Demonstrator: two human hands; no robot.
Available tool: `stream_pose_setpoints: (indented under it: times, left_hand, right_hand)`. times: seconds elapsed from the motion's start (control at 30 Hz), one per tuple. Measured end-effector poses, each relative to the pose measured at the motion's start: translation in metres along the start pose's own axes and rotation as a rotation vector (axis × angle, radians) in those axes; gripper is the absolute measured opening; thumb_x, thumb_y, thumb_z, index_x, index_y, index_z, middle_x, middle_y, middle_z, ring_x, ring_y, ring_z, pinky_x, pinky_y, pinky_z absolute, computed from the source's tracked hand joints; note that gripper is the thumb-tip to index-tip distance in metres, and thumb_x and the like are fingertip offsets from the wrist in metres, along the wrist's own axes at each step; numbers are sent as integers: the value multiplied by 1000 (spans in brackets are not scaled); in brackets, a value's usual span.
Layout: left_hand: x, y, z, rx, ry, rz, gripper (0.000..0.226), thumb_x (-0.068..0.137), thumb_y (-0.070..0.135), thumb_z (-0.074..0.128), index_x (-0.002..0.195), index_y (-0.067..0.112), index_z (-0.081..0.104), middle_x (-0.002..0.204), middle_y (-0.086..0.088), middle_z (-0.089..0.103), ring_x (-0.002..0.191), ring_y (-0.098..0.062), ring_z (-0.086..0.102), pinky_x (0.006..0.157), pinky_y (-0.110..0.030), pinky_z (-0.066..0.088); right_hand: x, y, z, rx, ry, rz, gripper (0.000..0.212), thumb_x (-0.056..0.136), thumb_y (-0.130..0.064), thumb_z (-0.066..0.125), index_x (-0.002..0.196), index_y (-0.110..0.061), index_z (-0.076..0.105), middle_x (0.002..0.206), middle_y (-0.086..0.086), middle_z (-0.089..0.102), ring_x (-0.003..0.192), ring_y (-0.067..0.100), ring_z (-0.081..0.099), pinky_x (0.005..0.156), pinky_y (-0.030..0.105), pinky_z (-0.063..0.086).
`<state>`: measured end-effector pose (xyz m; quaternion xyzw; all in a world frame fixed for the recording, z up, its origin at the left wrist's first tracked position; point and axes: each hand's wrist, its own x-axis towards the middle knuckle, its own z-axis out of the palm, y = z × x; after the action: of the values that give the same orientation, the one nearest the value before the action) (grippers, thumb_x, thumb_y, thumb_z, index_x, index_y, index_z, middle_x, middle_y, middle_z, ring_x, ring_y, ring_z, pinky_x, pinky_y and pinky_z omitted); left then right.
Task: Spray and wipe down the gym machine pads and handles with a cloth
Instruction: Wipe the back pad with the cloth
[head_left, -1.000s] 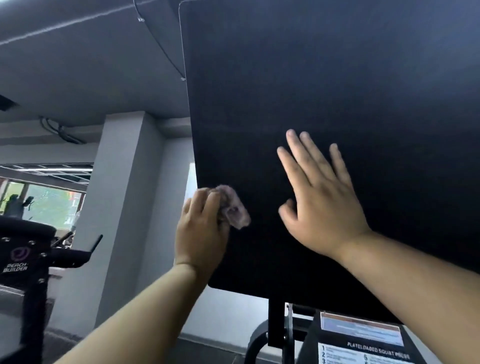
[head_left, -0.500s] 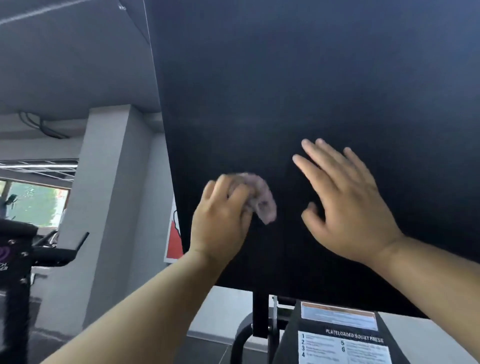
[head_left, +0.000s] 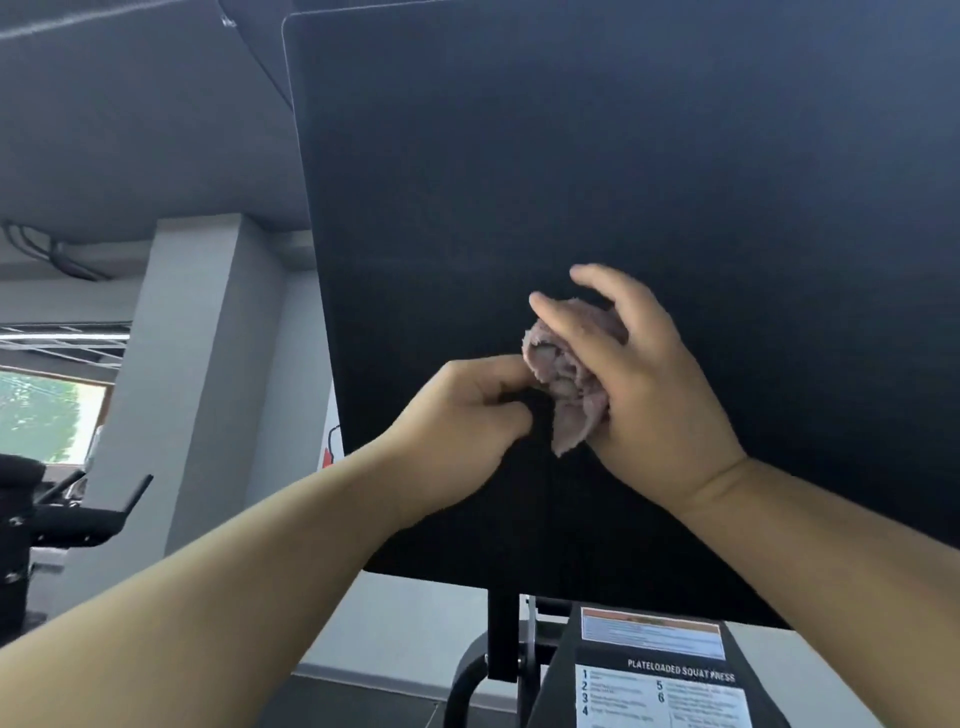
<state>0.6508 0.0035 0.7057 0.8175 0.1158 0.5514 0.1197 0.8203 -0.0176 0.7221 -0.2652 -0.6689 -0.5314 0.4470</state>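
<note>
Rectangular printed instruction label (head_left: 662, 699) on black slanted gym machine panel (head_left: 551, 699): white heading "PLATELOADED SQUAT PRESS". Below heading, step numbers 1, 2, 3, 4 in left column, 5, 6 in right column. Fine print beside numbers too blurred to read. Orange-and-blue strip (head_left: 652, 631) above heading: illegible.

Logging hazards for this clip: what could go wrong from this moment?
The cloth is bunched between the left hand and right hand, and the grip looks loose; it could slip and drop. Wadded like this, it would likely touch only a narrow strip, leaving much of the large pad unwiped.
</note>
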Motion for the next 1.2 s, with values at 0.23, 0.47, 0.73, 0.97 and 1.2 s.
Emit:
stream_pose_setpoints:
  times: [0.23, 0.47, 0.73, 0.97, 1.2]
  left_hand:
    - [64, -40, -34, 812, 631, 417, 58, 87, 14, 46, 145, 14, 46, 153, -5, 39, 137, -22, 30, 118, -29, 15]
    - [76, -79, -29, 1083, 716, 596, 63, 87, 22, 42, 149, 11, 37, 157, -15, 32, 146, -28, 27, 121, -40, 13]
    - [73, -80, -26, 1048, 723, 607, 63, 87, 19, 42, 149, 8, 35, 157, -18, 30, 146, -30, 23, 122, -37, 7]
    - [64, -71, -23, 1010, 609, 522, 66, 88, 17, 40, 153, 9, 29, 162, -15, 20, 149, -30, 14, 121, -35, -4]
    - [69, -50, -13, 975, 543, 604, 66, 85, 13, 41, 151, 12, 32, 162, -8, 23, 149, -24, 17, 123, -36, 0]
  right_hand:
    - [60, 26, -3, -313, 291, 113, 60, 79, -34, 44, 130, -5, 59, 114, 19, 54, 97, 35, 49, 84, 34, 40]
    - [-50, 22, 56, -299, -232, -373, 14, 77, -27, 61, 89, -22, 64, 95, -4, 61, 81, 18, 48, 68, 35, 42]
    - [22, 48, 5, -235, 309, -31, 30, 94, -27, 57, 103, -4, 72, 103, 18, 59, 91, 30, 52, 83, 33, 42]
    - [-59, 31, 37, -262, -364, -420, 29, 83, -36, 56, 100, -18, 71, 106, 0, 65, 85, 23, 59, 72, 38, 43]
    - [5, 56, -12, -249, 332, 106, 35, 82, -17, 49, 106, -8, 72, 110, 11, 59, 95, 28, 47, 83, 27, 35]
